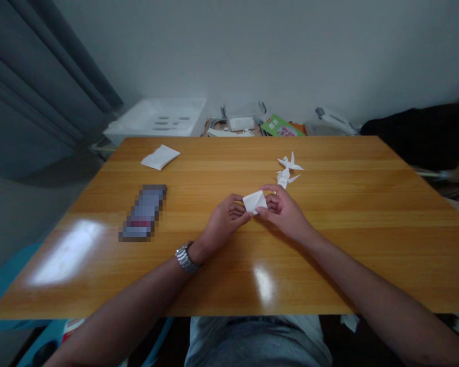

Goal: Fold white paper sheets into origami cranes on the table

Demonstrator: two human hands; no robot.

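A small folded piece of white paper [255,201] is held between both hands just above the wooden table [329,244], near its middle. My left hand [224,221], with a metal watch on its wrist, pinches the paper's left corner. My right hand [285,209] grips the paper's right side with closed fingers. Just beyond the hands lie two finished white origami figures [288,171] on the tabletop.
A stack of white paper sheets [159,156] lies at the table's far left. A blurred-out dark object [143,213] rests left of my hands. Behind the table are a white plastic box [156,120], cluttered items and a dark bag [416,130].
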